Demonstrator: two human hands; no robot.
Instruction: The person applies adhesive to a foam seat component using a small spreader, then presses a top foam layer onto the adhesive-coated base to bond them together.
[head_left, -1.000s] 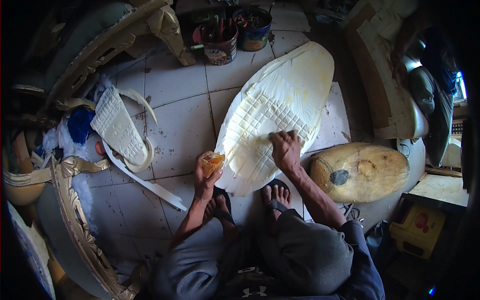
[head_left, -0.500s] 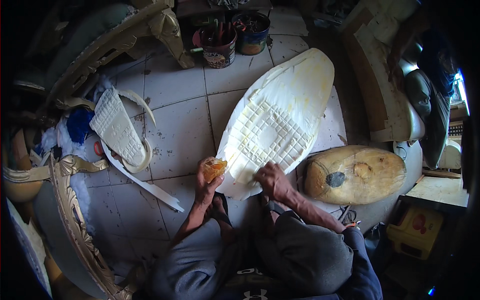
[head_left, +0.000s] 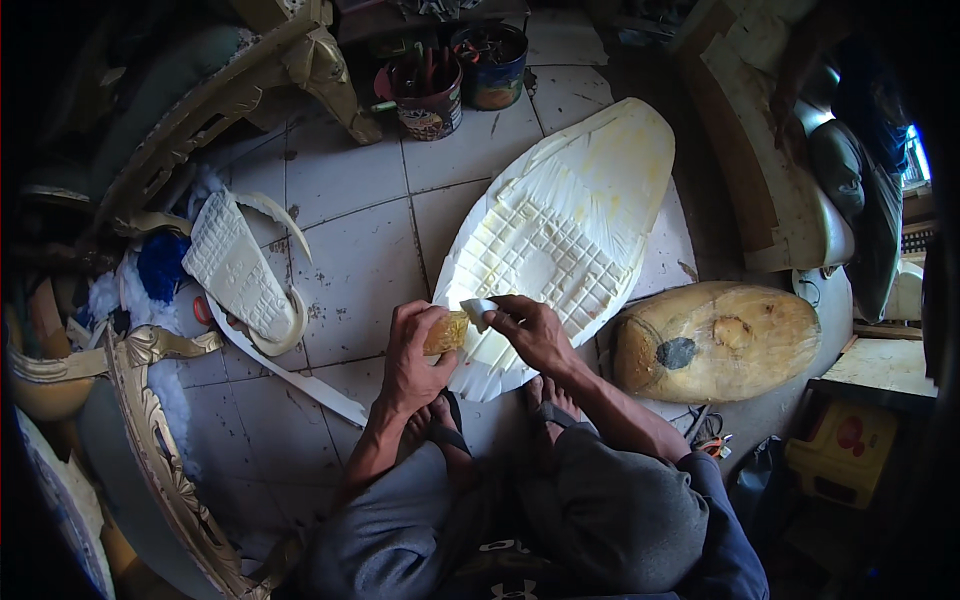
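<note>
My left hand grips a small clear container of amber, glue-like stuff, tilted to the right. Pinched in the fingers of my right hand is a small white foam scrap, close beside the container's mouth. Whether the two touch I cannot tell. Beneath both hands lies a long white foam pad, its grid-grooved face up, with yellowish smears on it. Its near end lies just in front of my sandalled feet.
A worn tan foam block sits at right. On the left are a smaller gridded foam piece, a white strip and gilded carved frames. Two tool buckets stand beyond. A person is at far right.
My right hand has risen from the pad to the container, bringing the white foam scrap into view. My left hand has turned the container toward it.
</note>
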